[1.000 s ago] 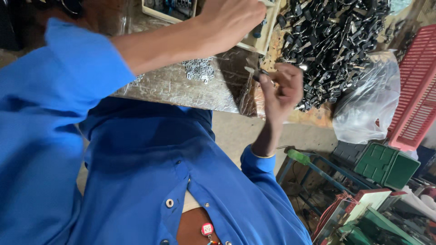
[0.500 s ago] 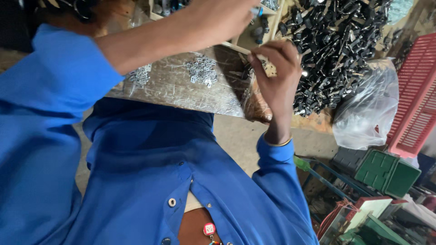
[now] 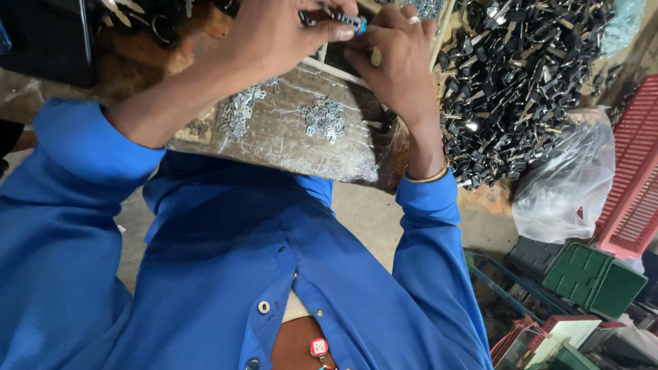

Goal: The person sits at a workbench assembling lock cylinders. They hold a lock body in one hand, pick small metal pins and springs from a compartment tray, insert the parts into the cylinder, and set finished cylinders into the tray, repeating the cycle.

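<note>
Wooden tray [image 3: 445, 20]: sitting at the far edge of the bench [image 3: 274, 137], holding small silvery metal parts in its compartments; only a corner showing.
Bench top: wrapped in clear film, carrying two loose clusters of silver metal clips [image 3: 323, 118].
Heap of black key blanks [image 3: 521, 82]: lying piled to the right of the bench, glinting.
Clear plastic bag [image 3: 562, 185]: slumping beside the heap, contents not readable.
Green crate [image 3: 593, 277]: standing low on the floor near a red slatted panel [image 3: 634, 185].
Small part [image 3: 346, 20]: being pinched between both hands above the tray edge; dark and slim with a blue tip.
Left hand [image 3: 274, 38]: fingers closing on the part from the left.
Right hand [image 3: 397, 58]: fingers curling onto the same part from the right, ring on one finger.
Hidden: most of the part covered by fingertips; its exact shape not showing.
</note>
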Motion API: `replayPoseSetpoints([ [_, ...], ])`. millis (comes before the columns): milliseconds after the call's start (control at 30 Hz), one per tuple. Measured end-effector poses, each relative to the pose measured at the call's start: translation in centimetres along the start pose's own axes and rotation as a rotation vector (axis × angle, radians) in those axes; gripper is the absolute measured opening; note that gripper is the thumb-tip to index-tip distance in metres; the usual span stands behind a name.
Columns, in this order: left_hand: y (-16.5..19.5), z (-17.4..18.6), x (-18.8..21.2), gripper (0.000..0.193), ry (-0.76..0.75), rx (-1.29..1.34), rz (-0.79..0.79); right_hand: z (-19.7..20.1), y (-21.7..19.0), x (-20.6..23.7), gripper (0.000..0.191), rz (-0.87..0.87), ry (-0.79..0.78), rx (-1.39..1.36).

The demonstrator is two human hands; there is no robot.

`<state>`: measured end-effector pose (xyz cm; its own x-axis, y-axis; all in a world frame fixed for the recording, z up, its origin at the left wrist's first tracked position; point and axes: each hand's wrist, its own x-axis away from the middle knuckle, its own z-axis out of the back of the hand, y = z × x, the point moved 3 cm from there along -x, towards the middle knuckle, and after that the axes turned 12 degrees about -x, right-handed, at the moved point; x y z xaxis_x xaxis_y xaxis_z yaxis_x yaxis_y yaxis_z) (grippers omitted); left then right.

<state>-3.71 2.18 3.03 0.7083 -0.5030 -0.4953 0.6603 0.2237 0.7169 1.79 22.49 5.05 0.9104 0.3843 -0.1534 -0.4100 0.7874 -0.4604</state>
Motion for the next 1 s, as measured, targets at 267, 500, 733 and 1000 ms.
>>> replayPoseSetpoints([
  [267, -1.0, -1.0, 0.9, 0.020, -0.012, 0.340, 0.152, 1.0, 1.9, 0.0, 0.020, -0.126, 0.224, -0.290],
  [500, -1.3, -0.7, 0.4, 0.020, -0.021, 0.271, 0.196, -0.6, 2.0, 0.0, 0.007, -0.135, 0.302, -0.916],
  [733, -0.7, -0.4, 0.3, 0.019, 0.019, 0.174, 0.138, -1.1, 2.1, 0.2, 0.009, -0.135, 0.308, -0.934],
  [1000, -1.1, -0.8, 0.6, 0.016, 0.029, 0.180, 0.123, -1.6, 1.4, 0.0, 0.010, -0.135, 0.296, -0.941],
])
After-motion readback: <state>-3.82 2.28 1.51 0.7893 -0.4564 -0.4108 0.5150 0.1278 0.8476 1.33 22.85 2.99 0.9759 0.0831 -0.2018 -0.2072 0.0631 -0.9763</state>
